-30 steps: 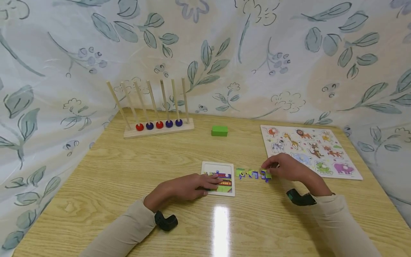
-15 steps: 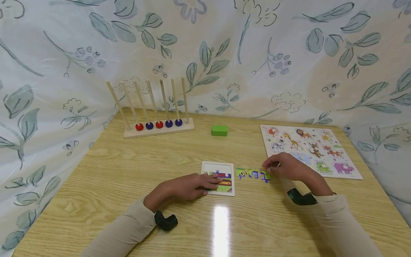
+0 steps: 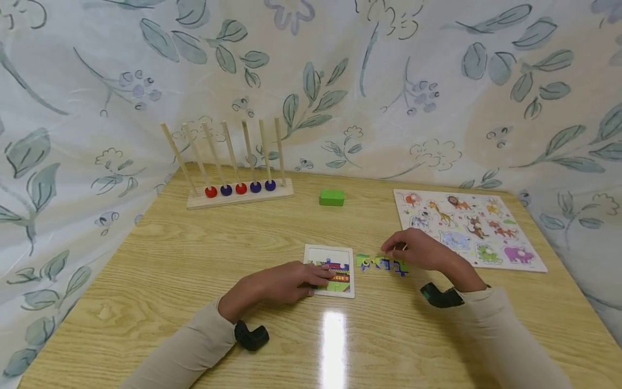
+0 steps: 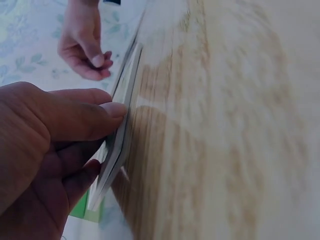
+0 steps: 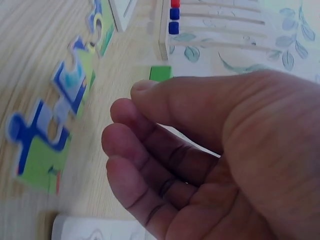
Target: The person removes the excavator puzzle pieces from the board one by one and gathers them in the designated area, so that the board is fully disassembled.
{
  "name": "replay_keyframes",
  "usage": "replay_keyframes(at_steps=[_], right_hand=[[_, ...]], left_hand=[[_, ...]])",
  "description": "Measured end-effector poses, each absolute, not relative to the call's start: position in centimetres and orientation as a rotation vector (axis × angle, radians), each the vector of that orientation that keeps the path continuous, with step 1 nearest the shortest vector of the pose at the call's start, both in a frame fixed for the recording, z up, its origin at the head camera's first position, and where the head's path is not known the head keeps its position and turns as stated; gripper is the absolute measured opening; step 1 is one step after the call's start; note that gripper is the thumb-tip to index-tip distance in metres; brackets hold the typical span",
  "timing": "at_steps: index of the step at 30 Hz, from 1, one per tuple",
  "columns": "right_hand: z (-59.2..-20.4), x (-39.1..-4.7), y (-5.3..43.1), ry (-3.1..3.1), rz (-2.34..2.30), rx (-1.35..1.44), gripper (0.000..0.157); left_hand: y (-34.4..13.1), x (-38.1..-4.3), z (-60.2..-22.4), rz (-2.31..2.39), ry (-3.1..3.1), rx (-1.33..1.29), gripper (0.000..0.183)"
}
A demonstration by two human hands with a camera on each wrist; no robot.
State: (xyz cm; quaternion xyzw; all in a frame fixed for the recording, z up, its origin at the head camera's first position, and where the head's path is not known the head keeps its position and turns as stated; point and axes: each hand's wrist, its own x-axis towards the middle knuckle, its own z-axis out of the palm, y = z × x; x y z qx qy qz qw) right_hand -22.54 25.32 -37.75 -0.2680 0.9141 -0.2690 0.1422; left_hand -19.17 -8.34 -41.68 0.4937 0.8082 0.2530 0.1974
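Note:
In the head view, my left hand (image 3: 289,282) rests on a small white-framed jigsaw puzzle (image 3: 328,253), fingers laid over its partly filled picture. Its thumb touches the frame's edge (image 4: 120,142) in the left wrist view. Just right of the frame, three loose puzzle pieces lie in a row: a green one (image 3: 362,260), a green and blue one (image 3: 384,264) and another green and blue one (image 5: 45,162). My right hand (image 3: 423,253) hovers by the right end of this row, fingers loosely bent, with nothing in them.
An animal peg puzzle board (image 3: 491,259) lies behind the right hand. At the back stand a green block (image 3: 332,198) and a wooden peg rack (image 3: 204,203) with several red and blue beads. A floral cloth (image 3: 359,108) hangs behind the table (image 3: 233,237).
My right hand has shifted slightly left, from the rightmost piece to over the row. The left hand and the pieces stay put.

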Motion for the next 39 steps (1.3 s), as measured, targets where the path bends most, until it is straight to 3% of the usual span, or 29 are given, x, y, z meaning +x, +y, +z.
replay_keyframes(at_steps=[18, 29, 39], right_hand=[[-38.5, -21.5, 22.1, 2.557, -0.826, -0.904, 0.021], [-39.2, -20.7, 19.7, 2.512, -0.845, -0.95, 0.02], [-39.8, -20.4, 18.2, 2.467, -0.919, -0.984, 0.022]], left_hand=[[-8.8, -18.0, -41.2, 0.831, 2.418, 1.218, 0.045], [-9.3, -17.3, -41.6, 0.604, 2.482, 1.065, 0.084], [-8.8, -16.7, -41.7, 0.541, 2.505, 1.117, 0.086]])
